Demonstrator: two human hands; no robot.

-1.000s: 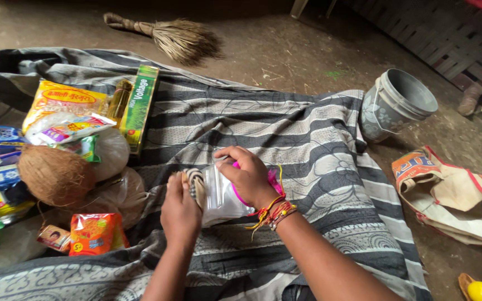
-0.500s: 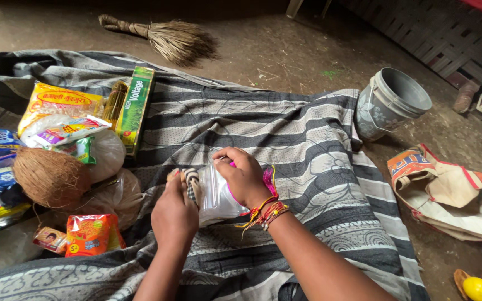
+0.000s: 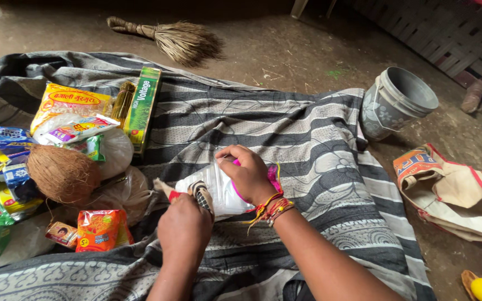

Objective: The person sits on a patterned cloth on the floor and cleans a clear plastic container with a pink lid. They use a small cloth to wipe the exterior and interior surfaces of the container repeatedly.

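A small bundle of black-and-white cord [image 3: 201, 195] with a red-wrapped end is gripped in the left hand [image 3: 184, 228], whose fingers are closed around it. Just beyond and to the right of that hand, a clear plastic pouch [image 3: 218, 189] is pinched at its upper edge by the right hand [image 3: 249, 175], the fingers being clamped on the plastic; a pink item is partly hidden under this hand, and coloured threads are worn at its wrist. The pouch and the cord bundle are held touching, above a striped grey cloth [image 3: 308, 145] spread over the floor.

To the left of the left hand, an orange snack packet [image 3: 97, 229] is seen lying on the cloth, with a brown coconut [image 3: 62, 174] farther left and beyond it. Behind the coconut, a yellow packet [image 3: 71, 103] and a long green box [image 3: 142, 106] are laid among other wrapped goods. Well to the right of the right hand, a cream cloth bag [image 3: 453, 195] is spread on the bare floor, and a grey bucket [image 3: 397, 100] is tipped beyond it. Farthest off, a straw broom [image 3: 179, 39] is left lying on the floor.
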